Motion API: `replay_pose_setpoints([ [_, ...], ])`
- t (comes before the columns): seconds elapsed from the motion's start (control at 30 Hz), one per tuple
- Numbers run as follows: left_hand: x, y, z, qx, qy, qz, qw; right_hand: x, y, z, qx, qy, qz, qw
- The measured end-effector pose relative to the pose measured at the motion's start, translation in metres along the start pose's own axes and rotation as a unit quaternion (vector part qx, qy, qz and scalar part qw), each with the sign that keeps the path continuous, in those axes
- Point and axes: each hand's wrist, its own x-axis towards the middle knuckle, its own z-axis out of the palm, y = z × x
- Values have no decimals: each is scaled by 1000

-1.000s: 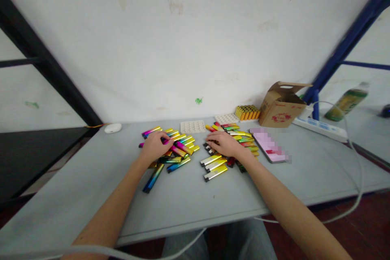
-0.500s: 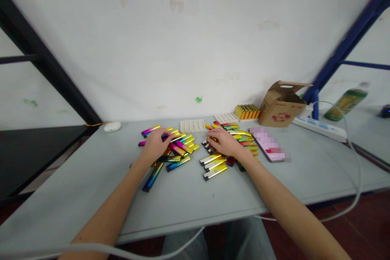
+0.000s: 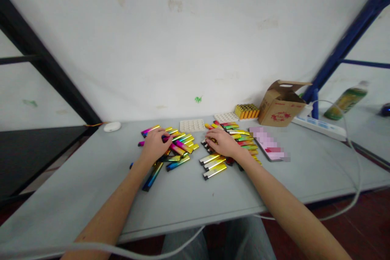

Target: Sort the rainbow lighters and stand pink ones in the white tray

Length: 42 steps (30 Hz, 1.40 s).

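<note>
The left hand (image 3: 154, 144) is curling over the left heap of shiny cases (image 3: 184, 147), its thumb and fingertips bending in close to one another. A magenta case is lying at the fingertips; whether the hand is gripping it, I cannot tell. The right hand (image 3: 223, 142) is resting palm down over the right heap of shiny cases (image 3: 215, 167), its fingers bending loosely; any grip is being hidden beneath them.

Both heaps are lying on the grey desk (image 3: 183, 195), apart from each other. The left heap is showing blue, magenta and gold; a blue case (image 3: 152, 176) is lying at its near edge. In the right heap, three silver-and-gold cases are lying side by side in front of the hand.

Behind the heaps, a pale tray (image 3: 192, 125) is lying between them, and a second tray (image 3: 226, 118) is sitting near the wall. Yellow cylinders (image 3: 246, 111) are standing in rows beside a cardboard box (image 3: 279, 109), whose flap is standing open. A phone (image 3: 266, 144) is lying to the right of the right heap.
</note>
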Motion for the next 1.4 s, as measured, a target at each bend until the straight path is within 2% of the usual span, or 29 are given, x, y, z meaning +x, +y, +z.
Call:
replay_pose_setpoints([
  [0.23,1,3,2,25,3,-30,999,1,-3,-1,8,0,4,1000],
  [0.4,3,1,3,2,-8,-38,999,1,-4,-1,7,2,-1,1000],
  [0.63,1,10,1,16,18,55,998,0,-2,1,20,16,5,1000],
  [0.83,-5,34,-6,-26,45,125,991,-1,-19,3,45,89,30,995],
  [0.97,-10,48,-4,-75,33,188,979,2,-37,7,43,112,-15,993],
  [1.13,-14,62,-5,-112,23,249,962,4,-43,14,41,86,-54,994],
  [1.2,-15,65,-8,-129,25,241,962,4,-43,14,65,82,-43,994],
  [1.3,-15,67,-13,-162,41,170,971,4,-45,11,145,97,5,985],
  [1.4,-14,68,-15,-189,34,97,977,5,-50,8,273,113,63,953],
])
